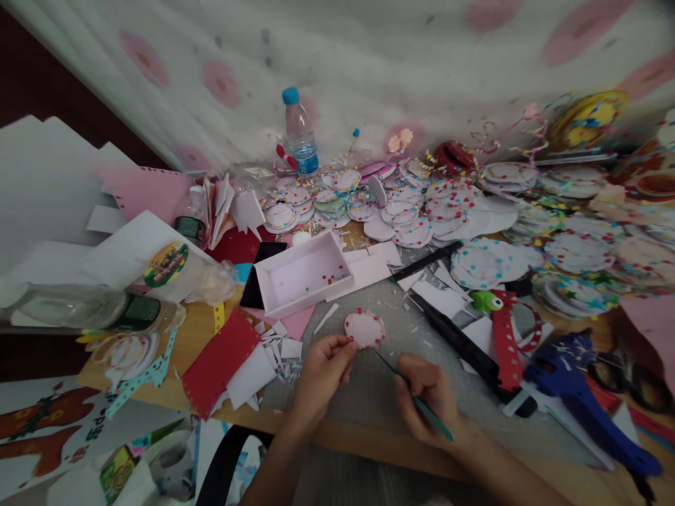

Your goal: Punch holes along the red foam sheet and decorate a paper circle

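My left hand (325,369) pinches the lower left edge of a small pale pink paper disc (365,329) between thumb and fingertips. Red dots ring the rim of this disc. In my right hand (429,397) is a slim teal pointed tool (433,417), held like a pen; whether it is a pair of tweezers I cannot tell. Its tip comes close to the disc's lower edge. Behind the disc stands an open white box (303,277) with a few red dots inside. A grey-green mat (384,400) lies under both hands.
Stacks of dotted paper discs (403,214) crowd the back. A water bottle (301,133) stands near the curtain. To the right lie a black cutter (458,337), a blue glue gun (590,400) and black-handled scissors (633,379). Red card (221,362) and paper scraps lie left.
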Demonstrator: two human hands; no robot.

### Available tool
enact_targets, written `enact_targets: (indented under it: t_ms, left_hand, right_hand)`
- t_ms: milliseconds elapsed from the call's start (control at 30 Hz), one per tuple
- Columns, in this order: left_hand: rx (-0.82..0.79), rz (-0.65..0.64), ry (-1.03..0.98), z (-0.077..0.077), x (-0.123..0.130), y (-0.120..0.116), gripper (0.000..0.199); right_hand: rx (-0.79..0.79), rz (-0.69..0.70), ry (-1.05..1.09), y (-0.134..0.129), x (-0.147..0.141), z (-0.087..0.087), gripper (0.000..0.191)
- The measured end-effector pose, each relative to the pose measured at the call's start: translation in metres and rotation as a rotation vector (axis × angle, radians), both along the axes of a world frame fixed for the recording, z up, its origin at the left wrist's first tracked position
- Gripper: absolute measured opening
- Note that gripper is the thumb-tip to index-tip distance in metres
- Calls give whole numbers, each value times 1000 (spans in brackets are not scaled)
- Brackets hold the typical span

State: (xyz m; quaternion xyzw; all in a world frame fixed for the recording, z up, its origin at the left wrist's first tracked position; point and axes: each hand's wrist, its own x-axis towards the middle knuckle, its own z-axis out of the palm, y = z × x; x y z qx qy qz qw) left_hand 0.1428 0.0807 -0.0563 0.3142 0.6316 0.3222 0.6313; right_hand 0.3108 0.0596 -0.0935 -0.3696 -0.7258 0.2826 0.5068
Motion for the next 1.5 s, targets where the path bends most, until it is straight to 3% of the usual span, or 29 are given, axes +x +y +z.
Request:
enact_targets:
  t_ms: [133, 367, 533, 733, 900, 1000, 1100, 1167, 1300, 1400, 1500]
  left_hand:
    - [2, -1, -2, -1, 0, 0, 35]
    - [-11, 7, -16, 0, -1, 0, 38]
    - [7, 9, -4, -1, -1, -1, 38]
    - [17, -18, 19, 4, -6, -4, 38]
    - [162, 6, 131, 10, -22, -12, 31]
    - [430, 76, 422, 14, -35, -17, 26]
    - [814, 52, 820, 16, -48, -18, 18]
    - [972, -24, 1036, 12, -53, -15, 28]
    - [1000, -140, 1263, -6, -57, -8, 54]
    - [1004, -128, 1275, -20, -56, -10, 56]
    - [1035, -97, 1250, -28, -54, -15, 54]
  right_hand:
    - [-15, 0, -28, -1, -1, 0, 28]
    - [-70, -146, 30, -1, -2, 0, 25]
    - [-114, -233, 193, -1, -1, 15, 17]
    - [-262, -317, 501, 2, 0, 13, 14]
    - [-339, -320, 603, 11, 3, 12, 15]
    - [-356, -310, 604, 14, 9, 17, 11]
    - [-344, -290, 568, 15, 18, 30, 7]
    - [-333, -270, 499, 17, 24, 45, 7]
    - [-289, -217, 335, 27, 32, 82, 14]
    - [-239, -165, 196, 45, 31, 105, 16]
    - [-135, -87, -4, 70, 21, 115, 14]
